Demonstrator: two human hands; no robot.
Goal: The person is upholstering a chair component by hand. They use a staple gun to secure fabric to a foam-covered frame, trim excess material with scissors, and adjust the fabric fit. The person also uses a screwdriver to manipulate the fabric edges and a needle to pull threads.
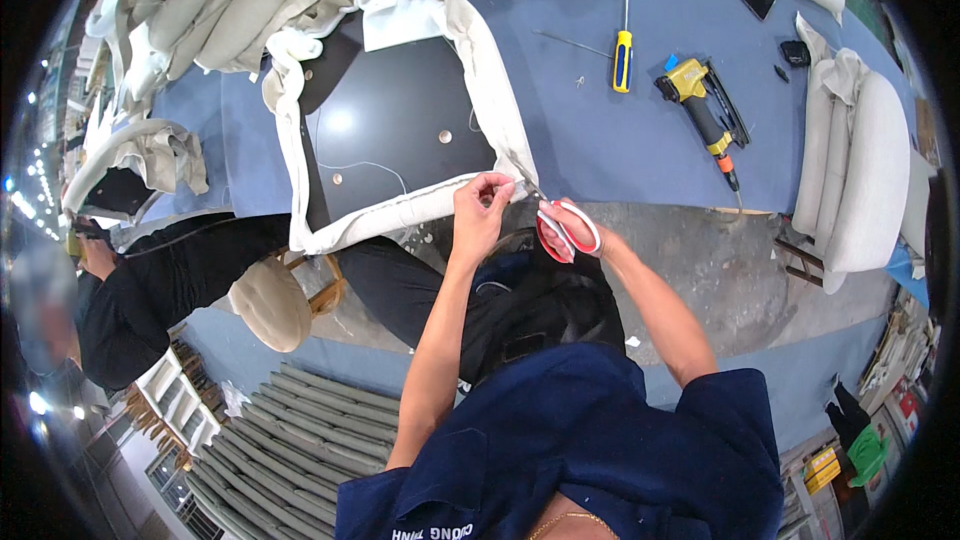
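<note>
My left hand [482, 202] pinches the beige fabric edge [400, 212] at the near corner of a black panel [395, 120] that is wrapped in the fabric and lies on the blue worktable [590, 130]. Red-and-white-handled scissors [566, 232] are gripped in my right hand [580, 230], their blades pointing at the fabric corner beside my left fingers. The blade tips are mostly hidden.
A yellow-and-blue screwdriver [622, 60] and a yellow staple gun [705, 110] lie on the table to the right. Beige cushions [860, 170] are stacked far right and at top left [220, 0]. A person in black [150, 280] sits at the left by a stool [272, 302].
</note>
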